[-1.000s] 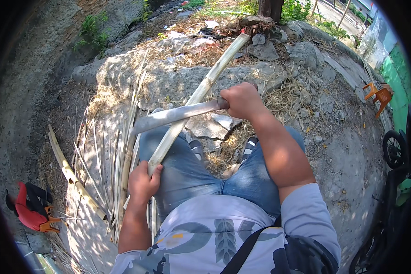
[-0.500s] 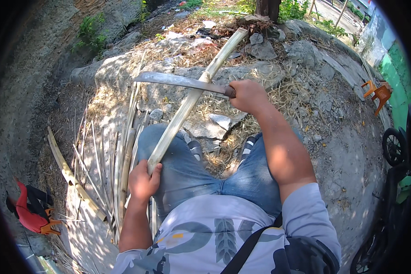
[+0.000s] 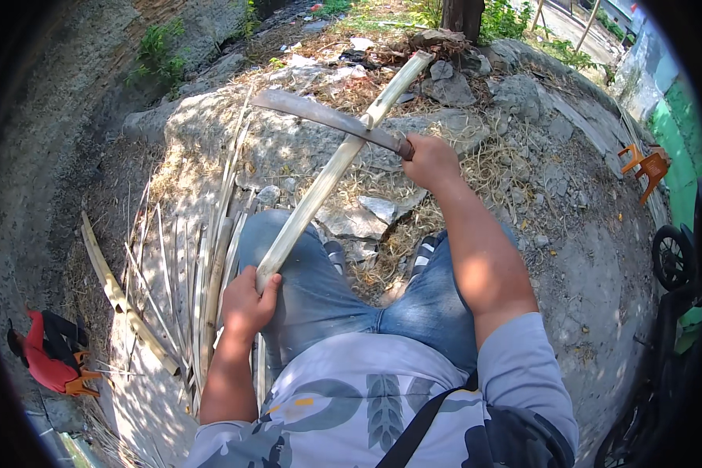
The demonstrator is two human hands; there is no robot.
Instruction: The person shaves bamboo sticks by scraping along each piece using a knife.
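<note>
My left hand is closed round the near end of a long split bamboo strip, beside my left thigh. The pale strip slants up and away to the right, its far end above the rocky ground. In my right hand is the dark handle of a machete, fingers wrapped round it. The machete's long grey blade points left and crosses the strip at a raised node, seemingly touching it.
Several thin bamboo slats lie at my left, with a curved bamboo piece beyond them. A person in red sits far left. Broken rocks lie ahead. An orange chair and a motorbike stand at right.
My right hand has shifted slightly right, and the machete's tip has swung farther away from me. The strip's far end has moved a little right; my left hand keeps its grip.
</note>
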